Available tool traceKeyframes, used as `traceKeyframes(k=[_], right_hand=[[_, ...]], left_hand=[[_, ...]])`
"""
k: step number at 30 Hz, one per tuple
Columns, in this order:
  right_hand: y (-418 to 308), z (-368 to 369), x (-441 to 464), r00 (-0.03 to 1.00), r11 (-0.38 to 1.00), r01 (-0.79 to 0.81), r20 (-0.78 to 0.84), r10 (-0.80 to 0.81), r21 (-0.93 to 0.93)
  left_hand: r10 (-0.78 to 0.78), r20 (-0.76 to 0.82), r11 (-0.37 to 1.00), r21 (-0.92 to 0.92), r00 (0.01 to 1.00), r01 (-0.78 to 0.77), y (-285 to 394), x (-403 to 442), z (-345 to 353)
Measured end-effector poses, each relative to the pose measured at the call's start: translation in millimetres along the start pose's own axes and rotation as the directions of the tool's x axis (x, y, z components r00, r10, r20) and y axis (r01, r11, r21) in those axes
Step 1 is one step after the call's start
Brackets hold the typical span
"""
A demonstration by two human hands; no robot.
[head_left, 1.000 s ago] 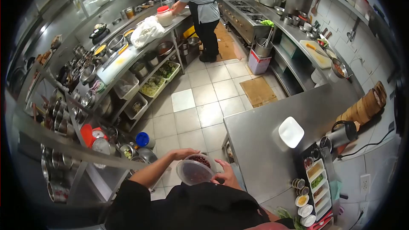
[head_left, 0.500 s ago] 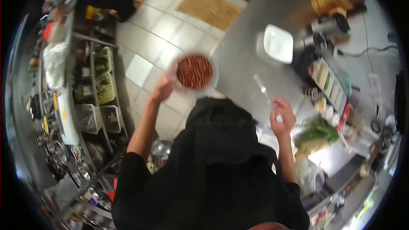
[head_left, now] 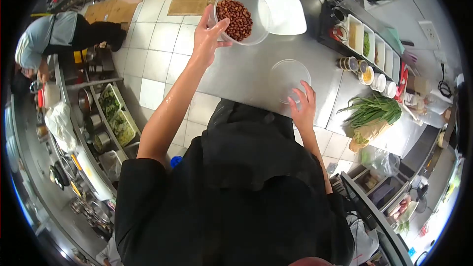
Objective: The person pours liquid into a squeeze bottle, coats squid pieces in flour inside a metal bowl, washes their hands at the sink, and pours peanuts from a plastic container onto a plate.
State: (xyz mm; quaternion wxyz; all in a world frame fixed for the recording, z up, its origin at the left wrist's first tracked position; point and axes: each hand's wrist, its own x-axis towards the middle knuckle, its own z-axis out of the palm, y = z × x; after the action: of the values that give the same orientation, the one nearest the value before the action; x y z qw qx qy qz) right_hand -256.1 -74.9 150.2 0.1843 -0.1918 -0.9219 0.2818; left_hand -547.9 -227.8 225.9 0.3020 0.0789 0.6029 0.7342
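My left hand [head_left: 209,34] grips a clear round plastic container [head_left: 260,12] by its left side. Reddish-brown peanuts or beans [head_left: 236,19] are gathered toward that side of it, and the container looks tilted. Its right rim overlaps the left edge of a white square dish [head_left: 286,15] on the steel counter. Flat on the counter lies a clear round lid [head_left: 287,71]. My right hand [head_left: 304,108] is at the lid's near edge, fingers apart and holding nothing; whether the fingertips touch the lid I cannot tell.
White trays of toppings [head_left: 365,44], small cups [head_left: 378,82] and leafy greens [head_left: 377,111] line the counter's right part. Shelves with green tubs [head_left: 120,128] stand at left. Another person [head_left: 59,34] bends over the left counter.
My left hand has carried the container up and right, from above the floor to beside the white dish. The lid, earlier edge-on by my right hand, now lies flat; that hand has opened.
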Motion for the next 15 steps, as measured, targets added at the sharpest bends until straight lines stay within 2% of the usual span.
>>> traceKeyframes(k=[4,6,7,9,13,15], right_hand=[[18,-12,4,0.994,0.994,-0.085,-0.066,0.089,0.061],[27,-17,5,0.991,0.992,-0.103,-0.081,0.108,0.069],[32,-19,6,0.989,0.995,-0.094,-0.107,0.098,0.042],[41,-24,6,0.987,0.995,-0.092,-0.129,0.095,0.025],[57,-26,9,0.986,0.989,-0.127,-0.099,0.134,0.069],[65,-29,14,0.988,0.99,-0.113,-0.096,0.121,0.089]], left_hand=[[-0.001,-0.044,0.98,0.197,0.999,0.009,-2,38,34],[-0.001,-0.149,0.925,0.375,0.989,0.058,-4,55,47],[-0.002,-0.146,0.921,0.384,0.989,0.059,-5,62,50],[0.096,-0.215,0.896,0.444,0.972,0.009,-4,73,53],[0.127,-0.259,0.827,0.561,0.957,0.043,-2,86,58],[0.198,-0.23,0.718,0.696,0.953,0.018,-1,91,60]])
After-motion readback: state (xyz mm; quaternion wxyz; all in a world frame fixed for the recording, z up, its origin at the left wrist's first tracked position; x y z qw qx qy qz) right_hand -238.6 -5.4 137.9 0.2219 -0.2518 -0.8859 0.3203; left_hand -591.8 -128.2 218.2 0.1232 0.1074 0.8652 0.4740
